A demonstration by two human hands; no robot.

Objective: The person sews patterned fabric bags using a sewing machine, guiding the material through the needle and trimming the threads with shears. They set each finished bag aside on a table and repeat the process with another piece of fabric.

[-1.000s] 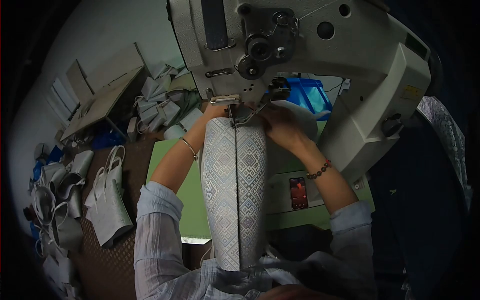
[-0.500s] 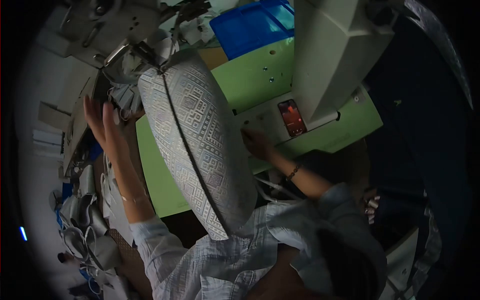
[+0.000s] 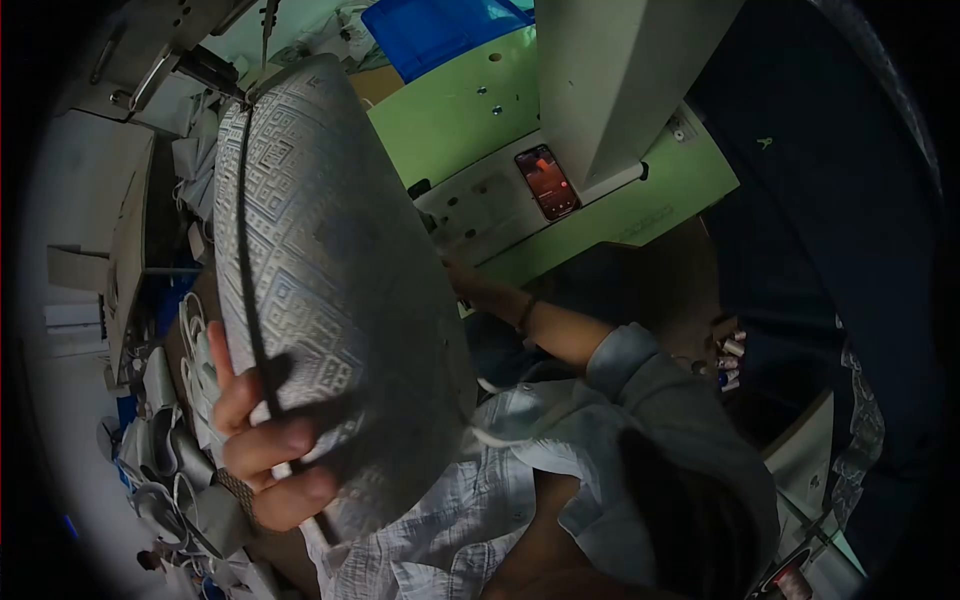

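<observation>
A large silvery patterned fabric piece (image 3: pixel 330 250) with a dark lengthwise strip lies across the middle, its upper end under the needle area of the sewing machine (image 3: pixel 235 90). My left hand (image 3: pixel 270 440) grips its lower left edge, the fingers bent over the dark strip. On the other side, my right hand (image 3: pixel 475 285) is partly hidden behind the fabric piece, and its fingers cannot be made out. A phone (image 3: pixel 548 182) with a lit screen lies on the machine bed to the right of the fabric.
The green machine table (image 3: pixel 650 215) surrounds the bed, with a thick pale machine column (image 3: pixel 625 90) rising from it. A blue tray (image 3: pixel 440 35) is at the top. Grey fabric pieces (image 3: pixel 165 450) are heaped at lower left. Thread spools (image 3: pixel 730 360) sit at right.
My left hand has moved down from beside the fabric and taken hold of its lower edge. The fabric's lower end has shifted left, and the view has shifted too.
</observation>
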